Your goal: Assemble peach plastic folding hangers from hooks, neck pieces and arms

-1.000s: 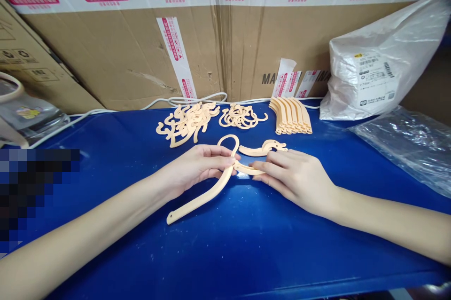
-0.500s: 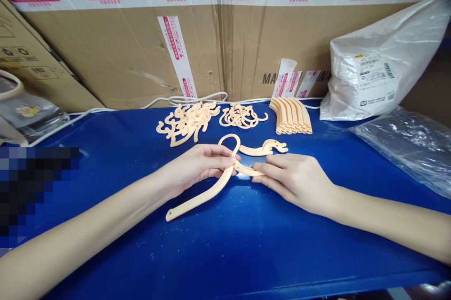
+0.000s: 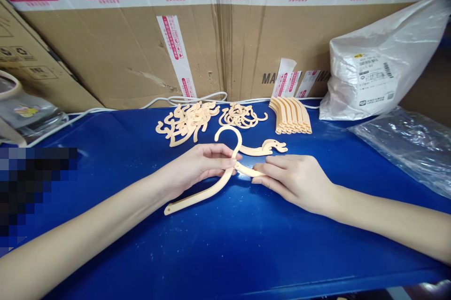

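Note:
My left hand (image 3: 206, 166) pinches a beige hanger hook (image 3: 237, 139) where it meets a long curved hanger arm (image 3: 200, 198). That arm slants down to the left and has a small hole at its end. Closed around a second curved hanger arm (image 3: 248, 171) is my right hand (image 3: 294, 175); this arm's inner end meets the hook's base at my left fingertips. How firmly the pieces are joined there I cannot tell. Just behind the hands, a beige animal-head piece (image 3: 275, 146) lies on the blue table with a curved piece (image 3: 255, 151) beside it.
At the back lie a pile of wavy pieces (image 3: 190, 119), a pile of hooks (image 3: 243, 115) and stacked hanger arms (image 3: 291, 116). A cardboard box (image 3: 141, 51) and white cable (image 3: 162, 101) stand behind. White bag (image 3: 373, 74) and clear plastic (image 3: 405, 145) lie right; clear container (image 3: 30, 107) left.
The hook has turned and its open curl now shows more fully to the upper left. The left hanger arm's free end has risen slightly. Both hands keep their hold almost in place.

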Demonstrator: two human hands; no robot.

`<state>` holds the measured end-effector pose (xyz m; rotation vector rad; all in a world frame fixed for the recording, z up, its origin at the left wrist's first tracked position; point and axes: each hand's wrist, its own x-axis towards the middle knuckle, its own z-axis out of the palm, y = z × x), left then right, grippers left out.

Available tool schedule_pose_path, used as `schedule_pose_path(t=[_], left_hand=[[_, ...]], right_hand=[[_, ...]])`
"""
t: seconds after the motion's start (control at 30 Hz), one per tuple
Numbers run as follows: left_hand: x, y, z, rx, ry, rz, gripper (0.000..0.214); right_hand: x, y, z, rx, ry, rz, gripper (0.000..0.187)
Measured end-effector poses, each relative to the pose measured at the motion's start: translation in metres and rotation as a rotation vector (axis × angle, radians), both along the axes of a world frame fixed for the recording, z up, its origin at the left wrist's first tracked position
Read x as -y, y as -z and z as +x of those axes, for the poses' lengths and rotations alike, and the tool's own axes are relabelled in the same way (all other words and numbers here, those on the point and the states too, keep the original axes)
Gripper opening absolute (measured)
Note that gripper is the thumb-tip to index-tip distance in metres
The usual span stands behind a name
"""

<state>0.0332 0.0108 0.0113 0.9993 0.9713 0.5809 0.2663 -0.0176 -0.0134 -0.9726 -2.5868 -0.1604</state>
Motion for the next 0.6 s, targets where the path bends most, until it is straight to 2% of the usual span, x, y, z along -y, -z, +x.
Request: schedule_pose_path(t=[0.37, 0.6], left_hand=[[0.0008, -0.0001, 0.0005, -0.012, -0.018, -0.016, 0.010], [0.0001, 0.0008, -0.0003, -0.006, 0.009, -0.012, 0.008]], right_hand=[[0.0003, -0.0012, -0.0007, -0.009, 0.006, -0.033, 0.034], [0.0010, -0.0009, 0.0014, 0.013, -0.033, 0.107, 0.034]])
